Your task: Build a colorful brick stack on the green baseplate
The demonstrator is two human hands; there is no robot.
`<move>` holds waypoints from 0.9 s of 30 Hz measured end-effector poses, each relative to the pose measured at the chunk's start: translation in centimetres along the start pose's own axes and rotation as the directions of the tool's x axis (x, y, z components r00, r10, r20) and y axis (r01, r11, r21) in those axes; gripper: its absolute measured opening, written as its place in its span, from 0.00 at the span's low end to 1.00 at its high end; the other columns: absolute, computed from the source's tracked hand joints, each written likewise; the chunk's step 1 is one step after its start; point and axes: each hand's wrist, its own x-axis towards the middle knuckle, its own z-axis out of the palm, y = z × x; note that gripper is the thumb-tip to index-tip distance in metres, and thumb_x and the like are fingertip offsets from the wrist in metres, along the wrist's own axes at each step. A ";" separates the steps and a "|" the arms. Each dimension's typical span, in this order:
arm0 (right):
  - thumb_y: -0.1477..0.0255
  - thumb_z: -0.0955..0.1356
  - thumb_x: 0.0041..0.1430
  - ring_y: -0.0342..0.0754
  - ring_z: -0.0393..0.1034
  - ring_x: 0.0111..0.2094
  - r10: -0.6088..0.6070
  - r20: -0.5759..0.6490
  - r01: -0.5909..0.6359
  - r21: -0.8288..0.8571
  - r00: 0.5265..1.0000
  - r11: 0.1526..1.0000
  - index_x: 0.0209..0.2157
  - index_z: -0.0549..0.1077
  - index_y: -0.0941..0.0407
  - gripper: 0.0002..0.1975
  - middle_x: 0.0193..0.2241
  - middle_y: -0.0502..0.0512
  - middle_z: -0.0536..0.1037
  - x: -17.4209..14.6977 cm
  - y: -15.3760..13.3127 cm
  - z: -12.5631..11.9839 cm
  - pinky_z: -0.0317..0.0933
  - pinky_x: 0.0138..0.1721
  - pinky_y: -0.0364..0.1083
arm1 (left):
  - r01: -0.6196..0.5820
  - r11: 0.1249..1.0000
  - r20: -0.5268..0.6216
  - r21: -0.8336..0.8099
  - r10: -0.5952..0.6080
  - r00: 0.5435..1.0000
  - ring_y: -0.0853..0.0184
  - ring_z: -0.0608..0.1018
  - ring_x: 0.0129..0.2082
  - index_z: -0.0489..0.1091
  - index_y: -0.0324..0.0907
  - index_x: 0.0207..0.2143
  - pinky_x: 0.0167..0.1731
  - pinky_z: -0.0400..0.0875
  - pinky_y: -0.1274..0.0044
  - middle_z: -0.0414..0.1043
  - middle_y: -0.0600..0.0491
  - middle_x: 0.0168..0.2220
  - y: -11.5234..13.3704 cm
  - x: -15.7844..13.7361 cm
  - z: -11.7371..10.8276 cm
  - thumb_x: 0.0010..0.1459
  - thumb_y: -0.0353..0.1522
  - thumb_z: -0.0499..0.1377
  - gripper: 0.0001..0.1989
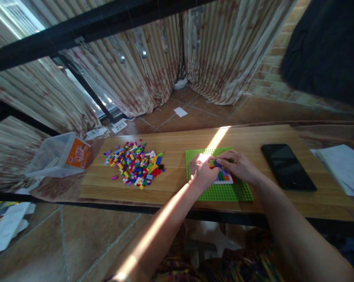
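- I see an orange label [78, 152] with pale lettering on the clear plastic box [49, 158] at the far left; the writing is too blurred for me to read.
- A white printed sheet [119, 126] on the floor beyond the table bears a dark pattern, too small for me to make out.
- My view takes in a long wood-grain table [174, 145], a brown tiled floor [89, 235], striped curtains [215, 58] on the far side and a brick-patterned wall [268, 66] to the far right.
- A black bar [106, 23] crosses the top of my view, and a streak of sunlight falls over the table and the left forearm.
- The toy brick build [225, 179] sits on a green studded board [224, 194], right of the table's middle.
- I have the left hand [201, 168] resting over the build's left side; its fingertips are hidden, so I cannot tell whether they grip.
- The right hand [234, 164] has thumb and fingers close together at a blue brick [217, 163]; I cannot tell whether they clamp it.
- A strip of wood separates the board from the loose brick pile [136, 164] on the left.
- Another strip lies between the right forearm and a black phone [287, 166]; the board's near edge lies close to the table's near edge.
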 end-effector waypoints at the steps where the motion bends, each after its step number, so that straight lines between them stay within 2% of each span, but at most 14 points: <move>1: 0.63 0.66 0.57 0.49 0.73 0.36 0.000 -0.001 0.000 -0.001 1.000 1.000 0.35 0.81 0.53 0.13 0.35 0.54 0.79 0.0 0.0 0.0 0.65 0.39 0.47 | 0.004 1.000 0.011 -0.004 -0.003 1.000 0.61 0.73 0.43 0.75 0.46 0.41 0.48 0.68 0.69 0.72 0.51 0.39 0.1 0.1 -0.1 0.51 0.38 0.62 0.14; 6: 0.63 0.65 0.58 0.49 0.73 0.37 0.007 -0.029 -0.008 -0.025 1.000 1.000 0.34 0.81 0.52 0.13 0.35 0.54 0.80 -0.2 -0.1 0.3 0.66 0.39 0.47 | 0.052 0.999 0.036 0.012 -0.052 0.998 0.61 0.74 0.42 0.75 0.46 0.39 0.47 0.70 0.68 0.72 0.51 0.39 0.5 0.2 -0.2 0.50 0.38 0.62 0.14; 9: 0.62 0.64 0.59 0.51 0.73 0.38 -0.021 -0.042 0.018 -0.060 0.999 0.998 0.33 0.81 0.52 0.14 0.35 0.55 0.80 -0.2 0.3 0.6 0.65 0.43 0.50 | 0.078 0.997 0.030 -0.017 -0.078 0.997 0.60 0.74 0.44 0.74 0.47 0.42 0.48 0.70 0.68 0.72 0.51 0.41 0.6 -0.5 -0.5 0.49 0.38 0.63 0.16; 13: 0.61 0.63 0.59 0.52 0.72 0.40 -0.071 -0.080 0.063 -0.100 0.994 0.993 0.34 0.80 0.51 0.14 0.37 0.55 0.80 -0.2 1.1 1.2 0.65 0.46 0.53 | 0.077 0.996 -0.022 -0.050 -0.078 0.997 0.62 0.74 0.45 0.72 0.45 0.46 0.48 0.70 0.70 0.74 0.50 0.44 -1.4 -2.1 -2.3 0.51 0.37 0.62 0.18; 15: 0.61 0.63 0.60 0.52 0.72 0.41 -0.088 -0.090 0.078 -0.109 0.992 0.991 0.34 0.79 0.50 0.15 0.38 0.55 0.79 -0.4 1.2 1.4 0.64 0.46 0.54 | 0.117 0.993 -0.085 0.011 -0.115 0.990 0.62 0.75 0.45 0.72 0.44 0.45 0.47 0.70 0.71 0.74 0.50 0.44 -3.4 -3.0 -4.0 0.52 0.35 0.61 0.16; 17: 0.61 0.62 0.61 0.53 0.72 0.42 -0.101 -0.095 0.090 -0.115 0.990 0.989 0.35 0.79 0.51 0.15 0.38 0.55 0.80 -0.6 1.0 1.5 0.65 0.46 0.53 | 0.117 0.986 -0.161 0.120 -0.097 0.982 0.63 0.74 0.46 0.71 0.41 0.45 0.48 0.68 0.71 0.74 0.48 0.44 -5.8 -3.5 -6.0 0.55 0.33 0.58 0.14; 21: 0.61 0.62 0.61 0.53 0.72 0.41 -0.089 -0.124 0.072 -0.141 0.988 0.987 0.34 0.79 0.52 0.16 0.37 0.56 0.79 -0.9 0.5 1.5 0.64 0.46 0.53 | 0.219 0.906 -0.301 0.362 -0.109 0.948 0.61 0.73 0.46 0.72 0.39 0.43 0.49 0.65 0.70 0.74 0.46 0.42 -9.4 -3.3 -9.1 0.57 0.32 0.56 0.12; 27: 0.61 0.61 0.61 0.52 0.72 0.40 -0.097 -0.131 0.081 -0.123 0.987 0.989 0.33 0.79 0.53 0.17 0.37 0.56 0.79 -1.1 0.3 1.4 0.64 0.45 0.51 | 0.296 0.761 -0.292 0.577 -0.146 0.945 0.57 0.72 0.48 0.72 0.42 0.42 0.49 0.63 0.67 0.73 0.46 0.44 -9.9 -2.3 -10.1 0.59 0.35 0.54 0.11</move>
